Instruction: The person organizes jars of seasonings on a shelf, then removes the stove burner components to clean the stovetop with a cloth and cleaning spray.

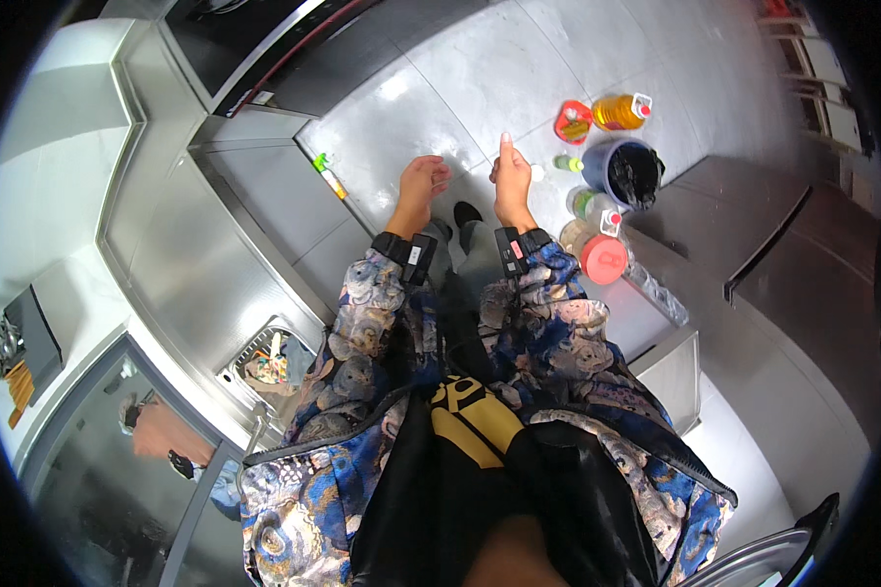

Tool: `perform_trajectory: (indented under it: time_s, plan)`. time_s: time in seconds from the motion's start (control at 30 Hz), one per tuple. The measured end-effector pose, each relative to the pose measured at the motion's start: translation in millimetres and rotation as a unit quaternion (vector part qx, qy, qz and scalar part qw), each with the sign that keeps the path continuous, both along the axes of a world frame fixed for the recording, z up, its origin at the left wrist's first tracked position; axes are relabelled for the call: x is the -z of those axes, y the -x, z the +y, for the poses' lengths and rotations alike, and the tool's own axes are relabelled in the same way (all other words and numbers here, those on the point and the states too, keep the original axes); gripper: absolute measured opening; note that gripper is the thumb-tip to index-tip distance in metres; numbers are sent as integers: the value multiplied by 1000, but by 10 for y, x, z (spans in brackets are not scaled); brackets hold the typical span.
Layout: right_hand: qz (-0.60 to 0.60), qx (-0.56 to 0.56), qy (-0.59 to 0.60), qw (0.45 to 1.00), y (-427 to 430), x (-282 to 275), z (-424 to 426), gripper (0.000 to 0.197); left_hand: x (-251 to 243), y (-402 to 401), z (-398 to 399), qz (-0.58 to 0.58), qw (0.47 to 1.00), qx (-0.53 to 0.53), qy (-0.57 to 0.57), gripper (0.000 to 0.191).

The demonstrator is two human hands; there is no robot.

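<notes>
My left hand (420, 192) hangs in front of me over the grey tile floor (433, 103), its fingers loosely bent and nothing visible in it. My right hand (512, 180) is held level with it, a short gap apart. Its thumb points away from me; the other fingers curl under and are mostly hidden, and I see no object there. Each wrist carries a strapped black device. Nearest to the right hand on the floor are a small green-capped bottle (567, 163) and a red package (573, 122). A green-topped bottle (330, 176) lies by the cabinet base on the left.
On the right stand a bottle of yellow oil (618, 113), a bin (597, 165) with a black liner, a clear red-capped jug (593, 208) and a red-lidded jar (603, 259). Leftward runs a steel counter (183, 220) with a sink (229, 376) holding cloths.
</notes>
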State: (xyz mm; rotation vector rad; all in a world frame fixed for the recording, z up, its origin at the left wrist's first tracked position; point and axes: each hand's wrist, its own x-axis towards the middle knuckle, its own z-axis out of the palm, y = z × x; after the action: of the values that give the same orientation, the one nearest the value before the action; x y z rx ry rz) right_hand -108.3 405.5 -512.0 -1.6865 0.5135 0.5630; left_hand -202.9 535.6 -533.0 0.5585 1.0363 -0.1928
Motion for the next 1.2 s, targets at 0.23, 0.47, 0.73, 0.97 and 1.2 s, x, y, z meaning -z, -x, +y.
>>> perform_trajectory:
  time_s: [0.23, 0.47, 0.73, 0.97, 1.2]
  plan:
    - [42, -118, 2, 992, 384, 666, 1646, 43, 701, 395, 1300, -24, 990, -135, -22, 22]
    - [39, -144, 14, 989, 454, 838, 1665, 45, 1040, 572, 1303, 1, 986, -169, -14, 24]
    - [23, -94, 3, 995, 97, 943, 1444, 45, 885, -63, 1114, 50, 996, -69, 2, 23]
    - [-29, 92, 35, 995, -2077, 1218, -115, 44, 974, -2900, -299, -26, 986, 166, 17, 23]
    - [-22, 357, 30, 933, -3176, 1386, -1904, 42, 1370, -4563, -2167, -71, 912, 397, 71, 20]
